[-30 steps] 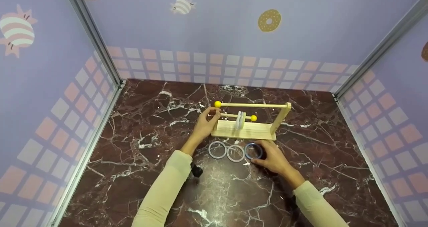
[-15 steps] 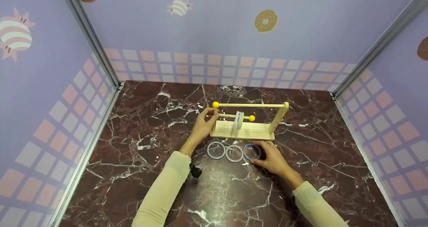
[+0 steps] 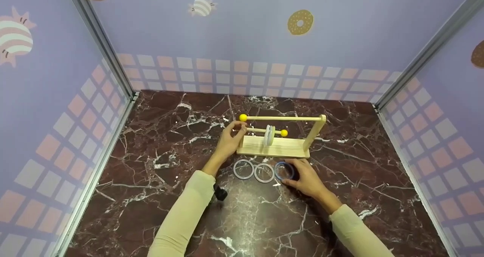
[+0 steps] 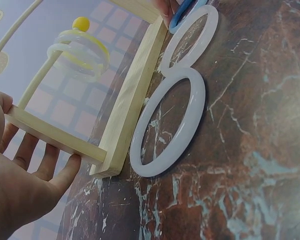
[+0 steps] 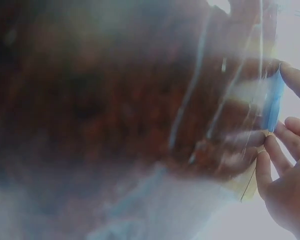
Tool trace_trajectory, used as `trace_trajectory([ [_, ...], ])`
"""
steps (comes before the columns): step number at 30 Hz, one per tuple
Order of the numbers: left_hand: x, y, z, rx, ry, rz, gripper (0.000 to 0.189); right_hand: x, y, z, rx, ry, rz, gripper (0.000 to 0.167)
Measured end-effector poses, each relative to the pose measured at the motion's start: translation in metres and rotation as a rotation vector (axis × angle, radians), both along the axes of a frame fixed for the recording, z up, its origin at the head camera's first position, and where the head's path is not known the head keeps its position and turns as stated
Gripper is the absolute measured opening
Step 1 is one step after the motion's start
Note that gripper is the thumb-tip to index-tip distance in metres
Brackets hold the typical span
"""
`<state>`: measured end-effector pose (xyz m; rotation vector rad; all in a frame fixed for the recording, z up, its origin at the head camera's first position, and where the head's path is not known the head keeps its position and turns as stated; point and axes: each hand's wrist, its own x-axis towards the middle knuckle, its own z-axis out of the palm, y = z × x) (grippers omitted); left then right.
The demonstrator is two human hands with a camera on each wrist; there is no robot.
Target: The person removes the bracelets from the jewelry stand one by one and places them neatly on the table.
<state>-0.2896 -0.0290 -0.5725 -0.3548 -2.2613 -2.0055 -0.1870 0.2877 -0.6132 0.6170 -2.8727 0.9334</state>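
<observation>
A pale wooden ring stand (image 3: 276, 146) has two horizontal rods tipped with yellow balls. My left hand (image 3: 228, 139) grips its short left upright (image 4: 55, 135), thumb on top and fingers beneath in the left wrist view. Several pale rings (image 3: 269, 136) hang on the lower rod; the upper rod (image 3: 283, 119) is bare. At the stand's front, my right hand (image 3: 308, 178) pinches a blue ring (image 3: 279, 173) lying flat between thumb and fingers. The blue ring (image 5: 274, 100) shows edge-on in the right wrist view.
A whitish ring (image 3: 235, 170) and a second, pinkish-white ring (image 3: 264, 182) lie in a row left of the blue one, on the dark red marbled table (image 3: 264, 226). Patterned panels (image 3: 249, 33) enclose the back and both sides.
The head view has shifted slightly. Both hands keep their places on the stand and the blue ring, and the rings stay where they were.
</observation>
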Motion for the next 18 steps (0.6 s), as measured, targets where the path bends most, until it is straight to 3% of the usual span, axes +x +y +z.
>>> trace_trajectory([
  [5,0.002,0.003,0.002,-0.002,0.013,0.022,0.025,-0.001,0.001,0.007,0.003,-0.009,0.025,0.071],
  [10,0.006,0.008,0.008,0.005,0.015,0.041,0.022,-0.008,0.000,0.029,-0.026,0.010,0.049,0.054],
  [18,0.003,0.004,0.004,-0.011,0.017,0.047,0.021,-0.022,-0.011,0.067,0.007,0.209,-0.006,0.044],
])
